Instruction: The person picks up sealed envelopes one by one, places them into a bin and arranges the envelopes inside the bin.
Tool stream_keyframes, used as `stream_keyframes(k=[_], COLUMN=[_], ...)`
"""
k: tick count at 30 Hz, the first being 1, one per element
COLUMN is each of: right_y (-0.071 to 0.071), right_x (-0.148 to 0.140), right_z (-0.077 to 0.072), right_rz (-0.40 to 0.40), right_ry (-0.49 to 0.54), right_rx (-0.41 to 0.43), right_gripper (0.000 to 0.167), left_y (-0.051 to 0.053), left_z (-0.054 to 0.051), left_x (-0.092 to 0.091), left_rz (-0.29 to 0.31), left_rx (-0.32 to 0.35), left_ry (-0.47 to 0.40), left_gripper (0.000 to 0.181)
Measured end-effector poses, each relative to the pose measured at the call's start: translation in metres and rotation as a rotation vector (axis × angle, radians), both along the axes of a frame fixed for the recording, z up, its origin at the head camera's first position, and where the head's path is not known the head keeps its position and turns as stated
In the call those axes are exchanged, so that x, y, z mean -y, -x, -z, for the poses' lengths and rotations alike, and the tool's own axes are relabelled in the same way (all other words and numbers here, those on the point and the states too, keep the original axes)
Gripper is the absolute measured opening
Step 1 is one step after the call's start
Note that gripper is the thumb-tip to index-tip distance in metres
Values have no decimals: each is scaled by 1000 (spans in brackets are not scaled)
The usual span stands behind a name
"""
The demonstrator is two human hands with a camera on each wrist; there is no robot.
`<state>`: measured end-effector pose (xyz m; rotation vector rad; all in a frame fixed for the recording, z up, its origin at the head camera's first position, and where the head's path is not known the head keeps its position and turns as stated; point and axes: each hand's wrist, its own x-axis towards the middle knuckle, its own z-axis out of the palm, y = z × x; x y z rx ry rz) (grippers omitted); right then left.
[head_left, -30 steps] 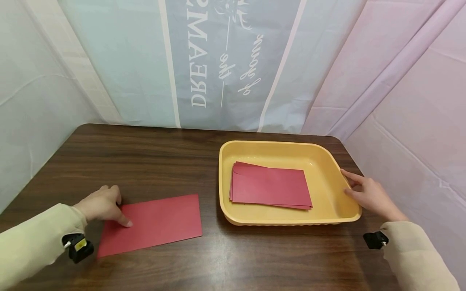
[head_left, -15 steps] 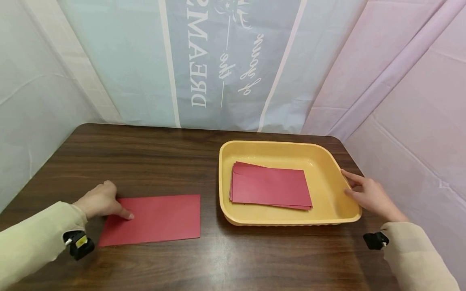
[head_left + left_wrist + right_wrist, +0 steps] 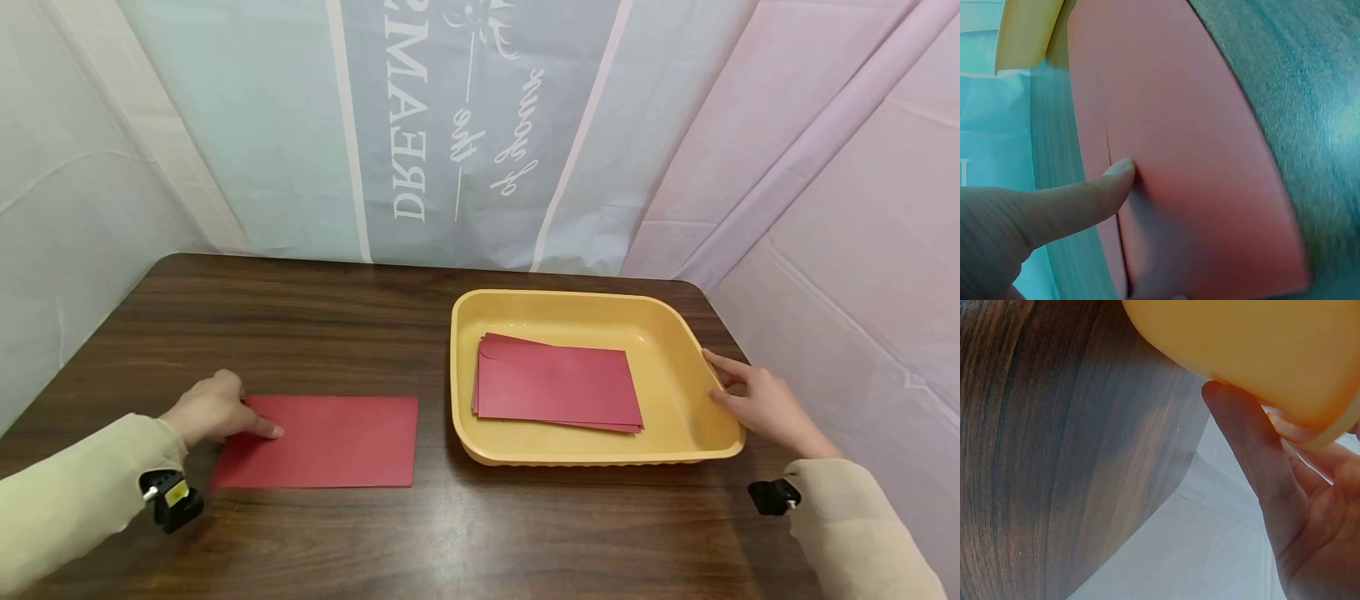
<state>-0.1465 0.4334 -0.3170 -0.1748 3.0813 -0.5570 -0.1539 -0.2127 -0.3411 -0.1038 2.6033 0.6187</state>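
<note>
My left hand (image 3: 212,410) holds the left end of a red envelope (image 3: 345,442) on the dark wood table, thumb lying across its upper face. In the left wrist view the thumb (image 3: 1079,200) crosses a flap line on the envelope (image 3: 1191,125); the other fingers are mostly hidden. On the right, my right hand (image 3: 765,408) touches the outer side of a yellow plastic tray (image 3: 682,417), with thumb and forefinger extended. The right wrist view has the thumb (image 3: 1241,425) against the tray's outer wall (image 3: 1254,344). Inside the tray lies a stack of red envelopes (image 3: 558,383).
The wood table (image 3: 322,325) extends under everything. Behind it hangs a pale printed cloth (image 3: 285,133) with mirrored lettering, and white-pink cloth (image 3: 862,250) flanks the right side. Each wrist carries a small black camera, such as the left camera (image 3: 174,504).
The red envelope on the table has turned, its long edges now nearly level in the head view. My left hand has shifted slightly up and to the right. Right hand and tray stayed put.
</note>
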Motion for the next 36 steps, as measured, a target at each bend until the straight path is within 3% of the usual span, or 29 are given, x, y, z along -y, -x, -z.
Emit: stream_keyframes(k=[6, 15, 25, 36], right_y=[0, -1, -1, 1], right_x=[0, 0, 0, 1], right_z=[0, 0, 1, 0], right_rz=[6, 6, 7, 11], right_ry=[3, 5, 1, -6], right_rx=[11, 11, 8, 20], right_gripper=[58, 58, 58, 58], left_y=[0, 0, -1, 0], left_z=[1, 0, 1, 2], left_x=[1, 1, 0, 1], left_rz=[-27, -24, -39, -30], left_rx=[23, 52, 73, 40], left_ry=[-49, -50, -57, -38], left_gripper=[65, 54, 51, 52])
